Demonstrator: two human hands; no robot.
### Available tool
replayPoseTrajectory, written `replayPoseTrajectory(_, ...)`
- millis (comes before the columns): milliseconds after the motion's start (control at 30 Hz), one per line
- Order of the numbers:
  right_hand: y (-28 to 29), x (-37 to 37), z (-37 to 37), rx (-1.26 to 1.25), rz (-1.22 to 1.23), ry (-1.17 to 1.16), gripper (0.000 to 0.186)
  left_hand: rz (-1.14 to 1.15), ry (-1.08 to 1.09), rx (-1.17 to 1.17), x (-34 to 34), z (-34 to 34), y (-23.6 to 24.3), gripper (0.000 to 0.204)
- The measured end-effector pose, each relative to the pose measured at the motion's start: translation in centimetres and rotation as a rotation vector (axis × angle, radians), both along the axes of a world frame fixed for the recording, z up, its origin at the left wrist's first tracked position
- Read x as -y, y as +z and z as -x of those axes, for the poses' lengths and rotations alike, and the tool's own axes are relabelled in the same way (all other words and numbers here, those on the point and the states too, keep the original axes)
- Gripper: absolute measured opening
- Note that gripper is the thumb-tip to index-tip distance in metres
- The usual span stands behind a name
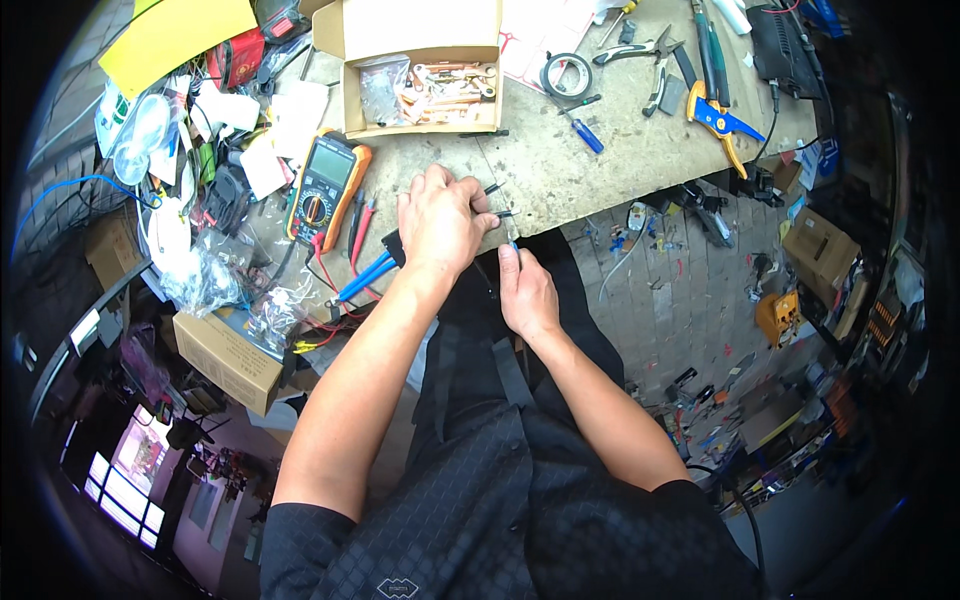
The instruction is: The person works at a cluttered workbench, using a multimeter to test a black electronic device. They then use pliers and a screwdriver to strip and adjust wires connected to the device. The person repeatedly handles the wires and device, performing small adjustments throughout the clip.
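One half-curled left hand (438,218) holds thin dark bits (505,213); right hand (530,292) pinches something small (513,244), unclear. Bits look light, stiff-ish; grab mid-length.

Hands: two, one left hand (440,220) and one right hand (528,290). Desk (640,150): one. It carries one multimeter (327,190), one red test probe (363,232), one black test probe (355,222), one tape roll (548,76), one blue-handled screwdriver (587,137), one blue-and-yellow hand tool (716,119), one green-handled tool (711,60) and one open cardboard box (430,130). The copper-coloured parts (450,88) inside overlap; their number cannot be told. Blue handles (370,275) beside the left forearm: two. Yellow sheet (175,45) at upper left: one.
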State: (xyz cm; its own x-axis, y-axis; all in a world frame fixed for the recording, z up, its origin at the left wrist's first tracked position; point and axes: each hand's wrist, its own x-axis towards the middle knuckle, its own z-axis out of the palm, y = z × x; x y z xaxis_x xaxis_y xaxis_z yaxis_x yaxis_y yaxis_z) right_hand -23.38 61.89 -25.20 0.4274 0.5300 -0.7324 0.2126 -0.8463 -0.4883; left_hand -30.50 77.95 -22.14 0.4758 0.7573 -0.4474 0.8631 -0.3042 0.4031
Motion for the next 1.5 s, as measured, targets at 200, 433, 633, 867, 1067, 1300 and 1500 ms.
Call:
replayPoseTrajectory(200,0.0,-0.1,0.0,0.021,-0.006,0.003,0.061,-0.029,0.004,0.051,0.2,0.4,-0.3,0.027)
replayPoseTrajectory(433,-0.2,-0.1,0.3,0.042,-0.021,-0.006,0.06,-0.041,0.009,0.031,0.3,0.3,-0.3,0.027)
replayPoseTrajectory(633,-1.1,0.0,1.5,-0.058,-0.008,-0.106,0.064,-0.036,0.016,-0.002,0.6,0.1,-0.2,0.027)
replayPoseTrajectory(867,1.2,-1.7,1.2,0.023,0.123,-0.051,0.07,-0.031,0.03,-0.011,0.8,0.3,-0.4,0.025)
replayPoseTrajectory(1067,-1.2,0.1,0.8,-0.002,-0.041,-0.09,0.069,-0.054,0.039,0.022,1.0,0.4,-0.5,0.025)
replayPoseTrajectory(1300,-0.1,2.0,-2.6,-0.587,-0.326,-0.558,0.055,-0.102,0.058,0.128,1.6,1.2,-0.9,0.024)
replayPoseTrajectory(1500,1.4,1.9,-5.1,-0.466,-0.341,-0.364,0.056,-0.201,0.04,0.227,2.5,2.1,-1.6,0.026)
